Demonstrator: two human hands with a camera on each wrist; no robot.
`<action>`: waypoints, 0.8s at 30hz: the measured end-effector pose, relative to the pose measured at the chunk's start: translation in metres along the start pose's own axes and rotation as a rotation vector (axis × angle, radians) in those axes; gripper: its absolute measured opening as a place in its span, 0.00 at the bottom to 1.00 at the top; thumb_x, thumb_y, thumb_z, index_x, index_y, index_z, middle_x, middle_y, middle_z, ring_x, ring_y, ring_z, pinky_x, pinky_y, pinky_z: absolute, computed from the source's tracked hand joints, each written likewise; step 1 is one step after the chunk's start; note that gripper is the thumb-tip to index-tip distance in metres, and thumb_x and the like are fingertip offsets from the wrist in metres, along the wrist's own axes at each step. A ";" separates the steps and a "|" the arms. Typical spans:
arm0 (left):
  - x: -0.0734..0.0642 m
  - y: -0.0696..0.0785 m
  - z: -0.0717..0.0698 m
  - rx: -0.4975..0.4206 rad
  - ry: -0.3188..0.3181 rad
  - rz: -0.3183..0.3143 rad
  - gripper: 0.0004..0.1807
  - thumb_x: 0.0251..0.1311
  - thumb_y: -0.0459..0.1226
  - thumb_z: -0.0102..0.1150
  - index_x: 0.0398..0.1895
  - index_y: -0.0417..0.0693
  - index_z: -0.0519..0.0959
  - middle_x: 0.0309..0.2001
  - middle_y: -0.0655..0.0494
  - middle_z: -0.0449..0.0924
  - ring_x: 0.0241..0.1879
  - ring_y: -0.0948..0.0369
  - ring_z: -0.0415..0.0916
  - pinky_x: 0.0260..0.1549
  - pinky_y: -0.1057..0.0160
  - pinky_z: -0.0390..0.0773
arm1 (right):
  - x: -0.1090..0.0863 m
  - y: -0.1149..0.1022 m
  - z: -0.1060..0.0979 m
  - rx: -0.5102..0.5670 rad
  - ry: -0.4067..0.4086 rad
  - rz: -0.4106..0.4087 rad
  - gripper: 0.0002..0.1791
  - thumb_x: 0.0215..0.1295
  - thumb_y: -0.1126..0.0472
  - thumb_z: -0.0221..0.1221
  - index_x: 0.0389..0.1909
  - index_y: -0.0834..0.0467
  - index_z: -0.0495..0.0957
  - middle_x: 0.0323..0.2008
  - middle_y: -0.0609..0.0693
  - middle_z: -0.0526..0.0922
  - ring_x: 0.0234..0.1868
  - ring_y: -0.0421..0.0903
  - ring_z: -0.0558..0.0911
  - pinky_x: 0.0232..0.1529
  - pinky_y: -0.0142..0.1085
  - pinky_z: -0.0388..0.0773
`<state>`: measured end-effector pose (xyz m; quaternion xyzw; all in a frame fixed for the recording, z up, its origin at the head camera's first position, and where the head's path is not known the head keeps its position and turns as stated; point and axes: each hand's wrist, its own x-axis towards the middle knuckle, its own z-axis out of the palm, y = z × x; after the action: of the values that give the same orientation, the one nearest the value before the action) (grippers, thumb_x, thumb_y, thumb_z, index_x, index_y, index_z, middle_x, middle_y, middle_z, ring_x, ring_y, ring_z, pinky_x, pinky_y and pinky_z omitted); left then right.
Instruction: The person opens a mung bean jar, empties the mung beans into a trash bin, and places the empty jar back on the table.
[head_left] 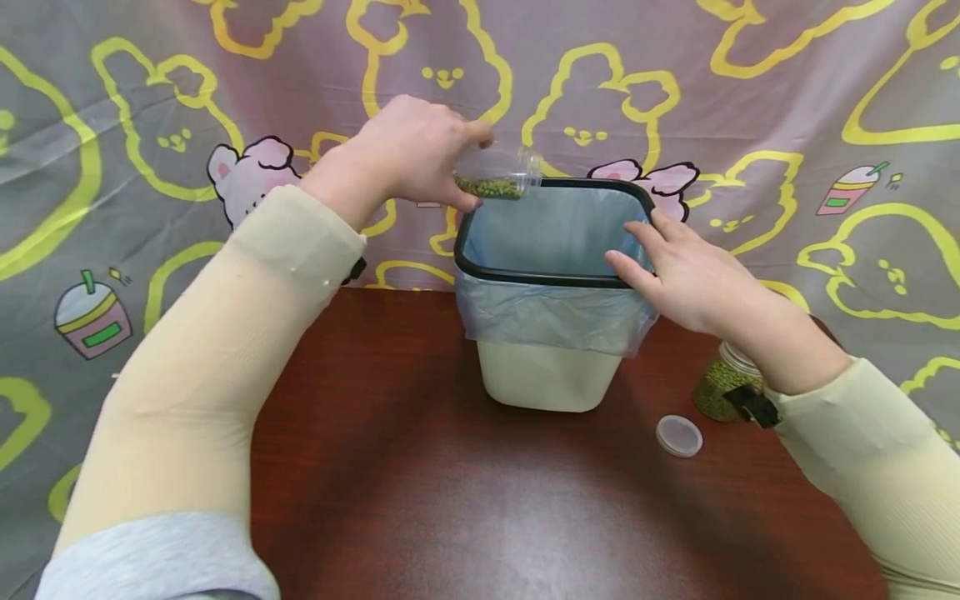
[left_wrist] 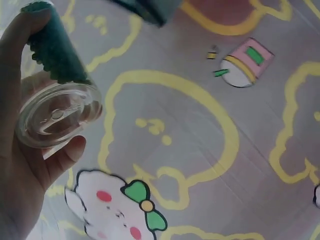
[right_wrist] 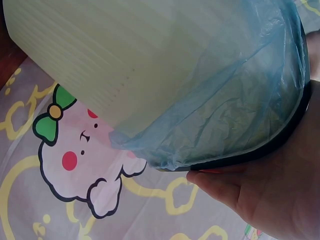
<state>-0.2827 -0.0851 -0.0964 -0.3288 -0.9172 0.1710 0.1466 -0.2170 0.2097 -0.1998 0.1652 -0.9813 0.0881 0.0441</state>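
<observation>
- Jars of clear cylindrical plastic: two. One, the held jar (head_left: pixel 498 165), part filled with small green beans (head_left: pixel 491 189), up in the air near the back-left part of the bin's rim; the other, the standing jar (head_left: pixel 716 387), with similar beans, on the dark red-brown wooden worktop (head_left: pixel 480 492).
- Hands: two, both bare. Left hand (head_left: pixel 420 150) closed around the held jar, thumb to one side, fingers to the other. Right hand (head_left: pixel 686 275) loosely spread, fingers laid over the right side of the rim, tips above the opening.
- Bins: one, an off-white tapering plastic bin (head_left: pixel 551 375) with a black rim, upright on the worktop; one thin translucent blue liner (head_left: pixel 555 317), folded outward over its upper wall.
- Lids: one round, pale, translucent lid (head_left: pixel 679 437), flat on the worktop near the standing jar.
- Hidden or unclear: part of the standing jar, behind the right wrist; bottom of the bin's inside, behind the front wall; mouth of the held jar, cropped in the left wrist view; its exact position against the bin's opening, hard to judge.
- Look of the held jar: tipped nearly level, ringed mouth toward the bin, beans along the lower wall, clear space above; bluish-green contents and round clear base in the dim left wrist view.
</observation>
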 end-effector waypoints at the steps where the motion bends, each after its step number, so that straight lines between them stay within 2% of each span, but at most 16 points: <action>1: -0.001 -0.001 -0.002 0.004 0.006 -0.009 0.38 0.54 0.58 0.64 0.62 0.47 0.69 0.48 0.48 0.81 0.40 0.49 0.77 0.39 0.44 0.74 | 0.000 0.000 0.000 0.002 -0.002 -0.001 0.46 0.70 0.30 0.31 0.74 0.61 0.52 0.73 0.69 0.43 0.73 0.65 0.46 0.63 0.64 0.51; 4: -0.002 -0.003 -0.005 0.011 0.006 -0.018 0.39 0.55 0.58 0.63 0.64 0.47 0.67 0.52 0.47 0.79 0.43 0.49 0.78 0.40 0.44 0.75 | 0.001 -0.001 -0.001 0.003 -0.004 -0.002 0.46 0.71 0.30 0.31 0.74 0.61 0.52 0.73 0.69 0.43 0.73 0.65 0.46 0.63 0.64 0.51; 8: -0.002 -0.002 -0.002 0.014 -0.022 0.002 0.40 0.54 0.58 0.64 0.64 0.46 0.67 0.54 0.46 0.79 0.44 0.49 0.78 0.42 0.44 0.75 | 0.001 -0.001 -0.002 0.006 -0.009 -0.002 0.46 0.70 0.30 0.31 0.75 0.61 0.51 0.73 0.69 0.43 0.73 0.65 0.46 0.63 0.64 0.51; 13: -0.002 -0.002 0.004 0.005 -0.028 0.008 0.40 0.53 0.59 0.64 0.64 0.47 0.68 0.50 0.47 0.80 0.40 0.50 0.78 0.38 0.45 0.75 | 0.001 -0.001 -0.001 0.005 -0.008 -0.008 0.46 0.70 0.30 0.31 0.74 0.62 0.52 0.73 0.69 0.44 0.73 0.66 0.46 0.64 0.64 0.51; 20: 0.001 -0.002 0.009 -0.015 -0.032 0.023 0.39 0.54 0.58 0.64 0.63 0.46 0.69 0.47 0.48 0.81 0.40 0.51 0.78 0.39 0.46 0.75 | 0.001 0.001 -0.002 0.007 -0.008 0.000 0.46 0.70 0.30 0.31 0.74 0.61 0.52 0.73 0.68 0.43 0.73 0.65 0.46 0.63 0.65 0.51; 24: 0.000 -0.004 0.004 -0.023 -0.014 -0.003 0.39 0.54 0.58 0.64 0.64 0.47 0.68 0.51 0.47 0.80 0.41 0.49 0.77 0.39 0.44 0.74 | 0.001 0.001 -0.003 0.007 -0.008 -0.001 0.46 0.70 0.30 0.31 0.74 0.62 0.52 0.74 0.69 0.43 0.73 0.65 0.46 0.63 0.64 0.51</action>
<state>-0.2863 -0.0884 -0.0984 -0.3277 -0.9206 0.1627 0.1366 -0.2178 0.2111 -0.1970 0.1662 -0.9811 0.0909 0.0396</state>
